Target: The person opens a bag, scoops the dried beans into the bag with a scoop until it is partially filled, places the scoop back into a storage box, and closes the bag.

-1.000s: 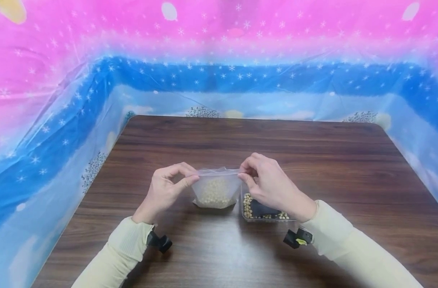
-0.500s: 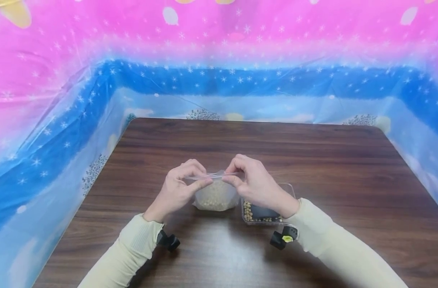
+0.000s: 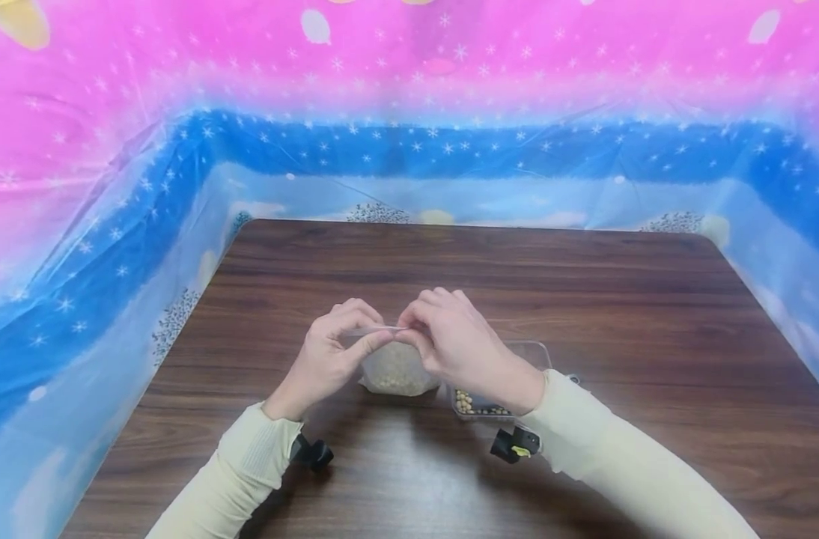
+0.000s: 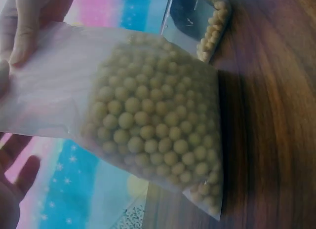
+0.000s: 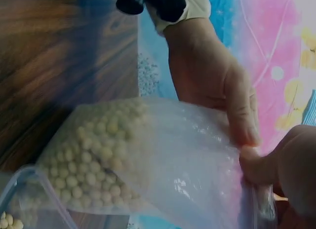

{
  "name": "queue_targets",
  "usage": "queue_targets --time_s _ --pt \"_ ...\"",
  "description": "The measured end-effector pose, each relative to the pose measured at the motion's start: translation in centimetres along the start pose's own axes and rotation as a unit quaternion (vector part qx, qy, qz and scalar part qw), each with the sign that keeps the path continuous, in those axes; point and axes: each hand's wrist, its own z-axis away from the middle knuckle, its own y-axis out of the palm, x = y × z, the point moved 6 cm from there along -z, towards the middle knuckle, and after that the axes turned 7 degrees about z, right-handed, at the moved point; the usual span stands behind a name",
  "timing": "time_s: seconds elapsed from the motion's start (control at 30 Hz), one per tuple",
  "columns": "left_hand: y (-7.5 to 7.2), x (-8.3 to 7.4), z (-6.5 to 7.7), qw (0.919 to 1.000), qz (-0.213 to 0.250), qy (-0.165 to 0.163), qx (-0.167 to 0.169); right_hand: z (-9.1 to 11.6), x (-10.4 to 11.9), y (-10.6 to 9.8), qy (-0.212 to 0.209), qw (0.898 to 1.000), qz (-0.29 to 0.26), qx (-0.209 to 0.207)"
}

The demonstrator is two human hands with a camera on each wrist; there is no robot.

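Note:
A translucent zip bag (image 3: pixel 397 371) of round, pale beans stands on the table between my hands, its lower part bulging with the beans (image 4: pixel 148 120). My left hand (image 3: pixel 330 352) pinches the top edge between thumb and fingers. Close beside it, my right hand (image 3: pixel 453 337) pinches the same edge, the two thumbs almost touching, as the right wrist view shows. Most of the bag's upper strip is hidden behind the fingers in the head view. Right of the bag is a clear plastic box (image 3: pixel 547 355) holding loose beans (image 3: pixel 465 403), partly covered by my right forearm.
The brown wood-grain table (image 3: pixel 585 299) carries the bag and the box. A dark flat piece (image 4: pixel 185 17) lies in the box. Wrist cameras (image 3: pixel 313 454) hang under both cuffs. A pink and blue printed cloth (image 3: pixel 409 142) encloses the table's back and sides.
My hands have come together from the bag's two top corners to the middle of its edge. The right hand has slid left along the edge. The box has stayed put.

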Motion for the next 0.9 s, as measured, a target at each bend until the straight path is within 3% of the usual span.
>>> queue_targets --time_s 0.17,0.27,0.43,0.6,0.77,0.9 --pt "-0.9 0.5 0.4 0.9972 -0.045 0.049 -0.033 -0.1 0.2 0.2 0.002 1.0 0.011 -0.022" --pt "-1.3 -0.5 0.6 0.9964 -0.06 0.036 -0.048 0.0 0.0 0.1 0.014 1.0 -0.008 -0.004" --pt "-1.9 -1.1 1.5 0.9947 -0.047 -0.051 -0.076 0.5 -0.3 -0.4 0.064 0.995 -0.059 0.056" --pt "-2.7 0.9 2.4 0.9828 -0.034 -0.145 -0.109 0.7 -0.7 -0.6 0.079 0.989 -0.093 0.083" --pt "-2.9 4.7 2.0 0.9623 -0.048 -0.239 -0.12 0.7 -2.9 0.2 0.099 0.988 -0.068 0.095" --pt "-3.0 8.1 1.0 0.9525 -0.093 -0.278 -0.082 1.6 -5.0 0.2 0.128 0.987 -0.011 0.093"
